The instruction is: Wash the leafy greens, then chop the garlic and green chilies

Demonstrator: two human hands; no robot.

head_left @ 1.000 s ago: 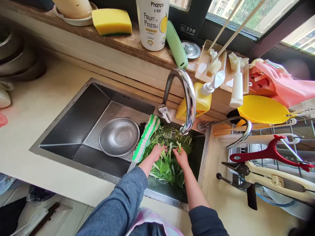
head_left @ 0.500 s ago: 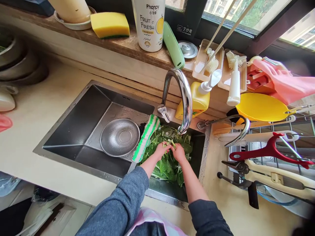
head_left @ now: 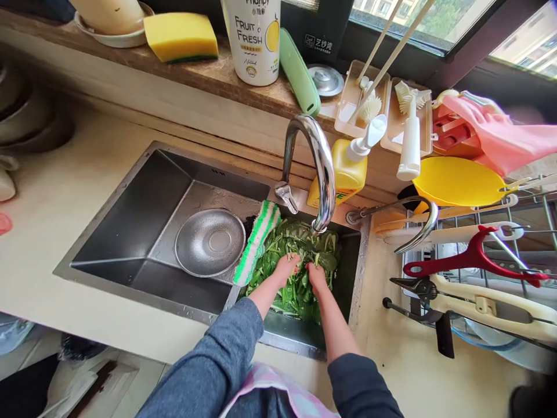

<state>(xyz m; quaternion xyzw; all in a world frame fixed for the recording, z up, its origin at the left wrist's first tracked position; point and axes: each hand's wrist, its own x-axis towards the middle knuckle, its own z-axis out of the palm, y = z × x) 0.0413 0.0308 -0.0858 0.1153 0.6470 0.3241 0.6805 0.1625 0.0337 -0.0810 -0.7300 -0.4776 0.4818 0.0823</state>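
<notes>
Wet leafy greens (head_left: pixel 289 296) fill much of the right sink basin. Over them, my left hand (head_left: pixel 287 268) has its fingers curled together, and what they hold, if anything, is too small to make out. A short gap away, my right hand (head_left: pixel 317 277) is closed on some of the greens, with a pale stalk showing at its fingertips. Above both hands curves the chrome faucet (head_left: pixel 319 157). A green-and-white striped cloth (head_left: pixel 257 241) lies over the divider, left of the greens.
In the left basin (head_left: pixel 130 232) sits a round metal strainer (head_left: pixel 210 242). Behind the faucet stands a yellow pump bottle (head_left: pixel 343 174). A wire rack (head_left: pixel 550 215) at the right holds a red peeler (head_left: pixel 470 255) and cream-handled shears (head_left: pixel 483 302). A yellow sponge (head_left: pixel 180 38) rests on the ledge.
My hands, earlier close together at a pale stalk, have moved apart. My right hand sits slightly lower against the greens. The whole view has shifted a little.
</notes>
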